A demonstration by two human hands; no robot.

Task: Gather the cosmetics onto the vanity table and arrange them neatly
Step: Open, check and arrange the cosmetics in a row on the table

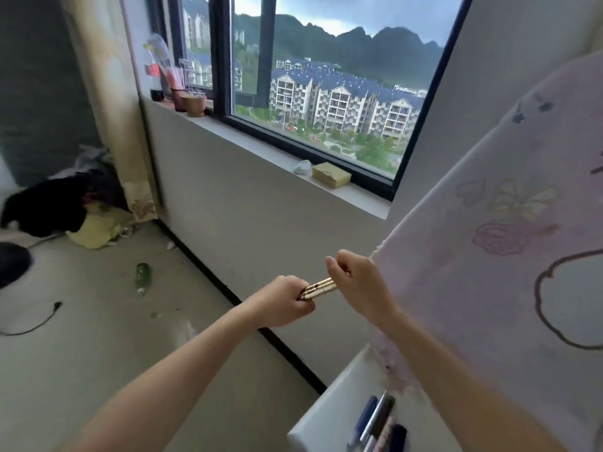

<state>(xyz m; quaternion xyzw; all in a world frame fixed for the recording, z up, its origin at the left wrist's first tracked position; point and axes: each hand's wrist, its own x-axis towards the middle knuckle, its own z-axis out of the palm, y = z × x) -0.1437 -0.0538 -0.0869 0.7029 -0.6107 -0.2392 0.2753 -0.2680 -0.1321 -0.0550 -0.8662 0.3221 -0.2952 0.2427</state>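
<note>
Both my hands hold slim gold cosmetic tubes (321,286) in mid-air in front of the wall under the window. My left hand (283,303) grips their lower end, my right hand (357,282) is closed around their upper end. Below, at the bottom right, a white vanity table (329,415) carries several dark and silver cosmetic sticks (378,422) lying side by side. My right forearm passes over that table.
A pale pink cloth with drawn flowers (509,243) hangs at the right. The window sill (261,148) bears a yellow box (331,175), cups and a bottle (156,73). A green bottle (142,277), a black cable (32,324) and piled clothes (65,203) lie on the floor.
</note>
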